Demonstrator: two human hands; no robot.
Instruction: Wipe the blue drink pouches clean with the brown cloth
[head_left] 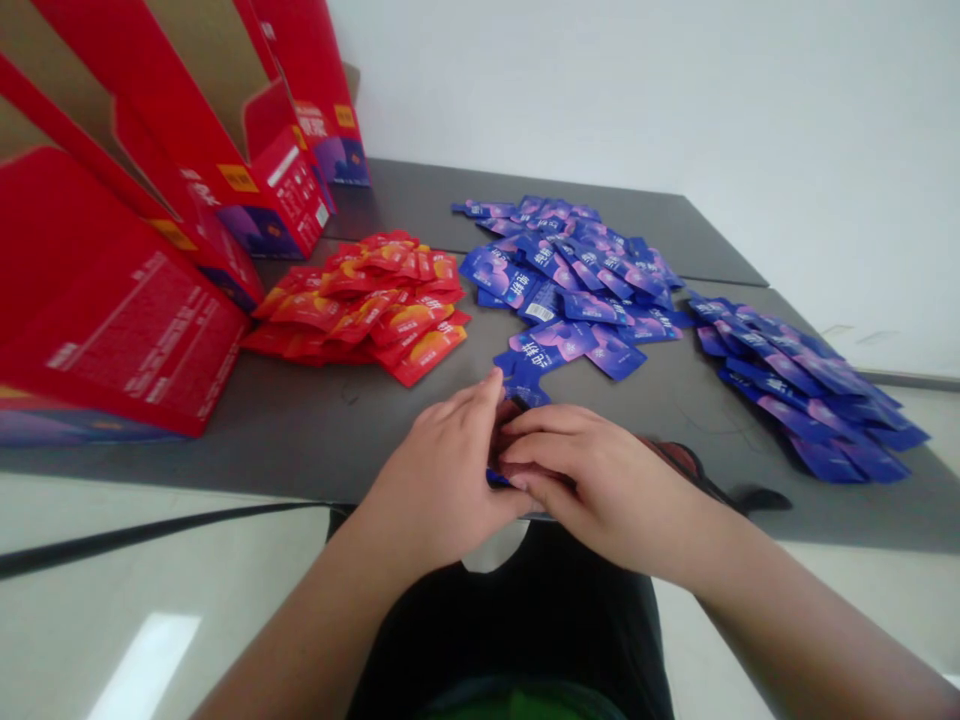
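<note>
My left hand point(450, 470) and my right hand point(592, 470) meet at the table's front edge. Between them are dark-rimmed sunglasses with brown lenses point(504, 425), mostly hidden by my fingers. My left hand is closed along their left side, fingers pressed together. Curled fingertips of my right hand press on them from the right. Just beyond my fingertips lies a blue packet point(525, 380). To the right of my right hand, partly under its wrist, shows a brown lens with a dark rim point(679, 458) and a black curved tip; whether it belongs to the same sunglasses is hidden.
A heap of red packets point(375, 305) sits at left on the grey table point(300, 420). Blue-purple packets point(577, 260) are heaped in the middle, with another row of blue packets point(802, 385) at right. Open red cartons point(142, 290) stand at far left. A white wall point(637, 90) rises behind.
</note>
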